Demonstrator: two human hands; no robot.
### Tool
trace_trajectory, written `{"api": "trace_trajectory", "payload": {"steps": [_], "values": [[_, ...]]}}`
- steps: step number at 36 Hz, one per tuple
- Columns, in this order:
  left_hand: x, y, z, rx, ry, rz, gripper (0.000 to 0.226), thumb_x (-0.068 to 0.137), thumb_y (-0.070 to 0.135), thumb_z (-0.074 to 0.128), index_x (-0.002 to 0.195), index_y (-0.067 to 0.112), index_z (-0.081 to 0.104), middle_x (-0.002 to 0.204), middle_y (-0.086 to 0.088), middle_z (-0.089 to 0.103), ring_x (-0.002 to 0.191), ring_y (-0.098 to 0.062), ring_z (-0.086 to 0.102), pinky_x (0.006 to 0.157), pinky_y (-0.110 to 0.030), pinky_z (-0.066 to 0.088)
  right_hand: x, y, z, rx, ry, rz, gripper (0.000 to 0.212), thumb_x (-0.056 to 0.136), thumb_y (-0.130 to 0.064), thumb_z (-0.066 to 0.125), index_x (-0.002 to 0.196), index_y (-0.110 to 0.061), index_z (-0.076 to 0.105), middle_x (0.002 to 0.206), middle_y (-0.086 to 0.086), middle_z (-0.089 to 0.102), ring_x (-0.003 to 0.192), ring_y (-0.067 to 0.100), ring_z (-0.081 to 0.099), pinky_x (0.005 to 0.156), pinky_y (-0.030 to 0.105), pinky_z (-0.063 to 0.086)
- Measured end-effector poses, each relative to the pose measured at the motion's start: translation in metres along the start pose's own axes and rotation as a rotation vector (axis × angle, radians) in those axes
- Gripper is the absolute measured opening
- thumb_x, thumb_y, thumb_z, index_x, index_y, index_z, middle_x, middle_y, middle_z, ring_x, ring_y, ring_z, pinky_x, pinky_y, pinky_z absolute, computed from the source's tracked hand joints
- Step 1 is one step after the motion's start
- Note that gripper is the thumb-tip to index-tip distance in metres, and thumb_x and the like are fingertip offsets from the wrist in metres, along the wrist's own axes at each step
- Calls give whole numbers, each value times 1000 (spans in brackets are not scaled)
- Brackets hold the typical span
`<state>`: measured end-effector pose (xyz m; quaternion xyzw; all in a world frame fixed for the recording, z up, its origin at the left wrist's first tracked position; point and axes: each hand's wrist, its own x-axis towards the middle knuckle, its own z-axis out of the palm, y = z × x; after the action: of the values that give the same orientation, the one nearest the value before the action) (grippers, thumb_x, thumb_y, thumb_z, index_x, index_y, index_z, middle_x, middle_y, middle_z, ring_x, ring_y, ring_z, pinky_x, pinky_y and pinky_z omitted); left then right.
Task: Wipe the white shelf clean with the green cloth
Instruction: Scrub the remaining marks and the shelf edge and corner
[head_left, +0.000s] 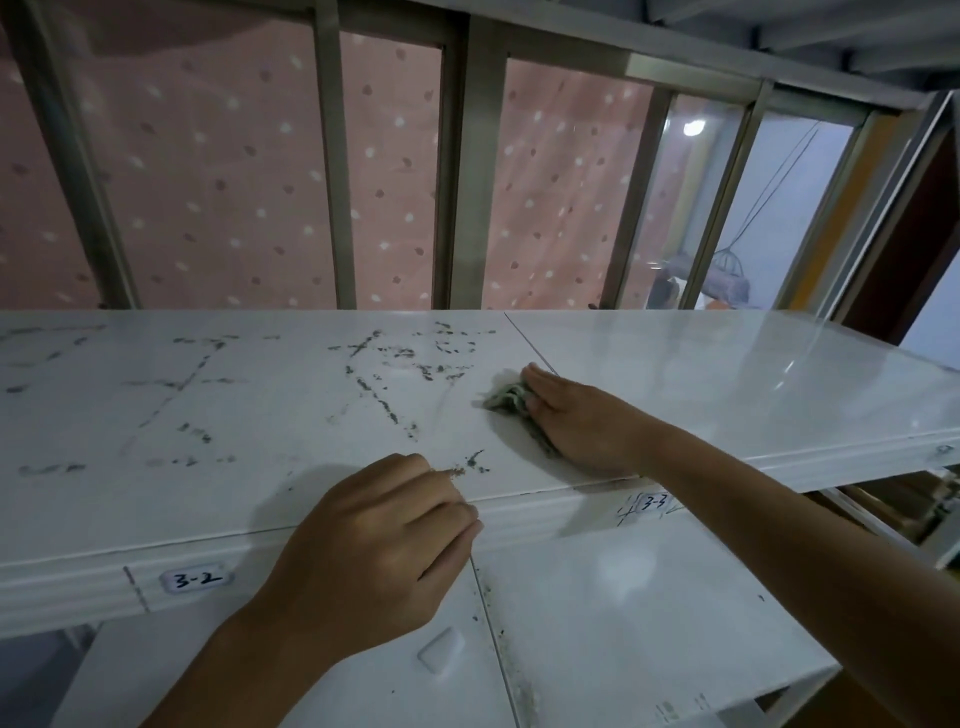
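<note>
1. Two hands are resting on the glossy white shelf (727, 374). The right hand (582, 421) is pressing flat fingers onto the crumpled green cloth (506, 397), at the left hand's 1 o'clock.
2. The left hand (384, 540) is sitting on the front edge at 6 o'clock, fingers curled, holding nothing.

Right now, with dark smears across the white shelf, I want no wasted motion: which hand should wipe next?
Right: the right hand presses the crumpled green cloth beside the dark smears; the left hand holds no cloth.
</note>
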<state>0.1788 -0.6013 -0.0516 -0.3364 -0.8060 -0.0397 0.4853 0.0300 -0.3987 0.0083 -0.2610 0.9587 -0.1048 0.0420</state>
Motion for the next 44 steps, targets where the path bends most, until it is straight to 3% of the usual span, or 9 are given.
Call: {"api": "trace_trajectory", "payload": {"steps": [6,18,23,25,30,33,37,40,44], "values": [[-4,-4,-4,63,29,-6,21,92,5,73,72,3,74,71,-7,68,60,-27,59,59,-37,52,51,9,0,15,18,136,52,107,-23,25,154,-1,21,163,14,16,149,29,18,118,37,17],[-10,-10,-4,20,27,-177,24,95,11,72,71,8,73,70,-2,65,65,-23,57,63,-35,52,151,18,-22,9,93,377,45,103,-20,37,145,-4,44,147,19,45,132,35,46,112,42,37],[-10,-9,-4,26,1,-179,22,93,13,74,71,10,74,71,-1,66,65,-22,58,64,-35,53,187,8,-35,347,118,460,36,105,-34,36,93,-6,56,78,7,51,64,15,46,74,28,42],[-10,-9,-4,4,0,-205,23,93,14,74,71,10,73,71,0,66,65,-22,58,63,-35,52,191,3,-34,399,129,431,43,107,-37,25,82,-11,48,78,5,46,67,13,43,87,28,41],[-10,-8,-3,-5,-1,-243,24,94,14,72,71,10,73,72,-1,66,65,-22,57,64,-35,52,217,25,-14,321,9,216,81,87,-68,8,137,-17,46,146,6,45,131,25,43,118,50,23],[-10,-6,-1,20,-18,-229,25,95,14,71,70,10,73,71,-2,65,64,-23,56,63,-36,52,217,29,-11,238,-20,68,70,89,-68,8,118,-29,57,135,8,52,124,25,47,115,53,26],[-12,-4,1,50,-10,-218,28,94,13,72,67,8,71,67,-3,62,60,-24,53,59,-37,50,215,28,-4,201,-64,-12,98,75,-89,3,143,-31,43,154,1,38,142,22,34,119,50,18],[-13,-3,3,55,11,-221,25,92,12,74,68,6,72,66,-5,61,59,-26,51,57,-39,48,188,-1,-9,162,-108,-118,56,102,-58,11,112,-27,56,117,-1,58,106,14,52,104,41,34],[-12,-3,2,46,16,-230,27,94,13,72,68,6,71,66,-5,60,60,-25,52,58,-38,48,154,-22,-5,141,-151,-215,69,99,-63,9,157,-26,22,161,-3,28,144,17,29,120,37,16]]}}
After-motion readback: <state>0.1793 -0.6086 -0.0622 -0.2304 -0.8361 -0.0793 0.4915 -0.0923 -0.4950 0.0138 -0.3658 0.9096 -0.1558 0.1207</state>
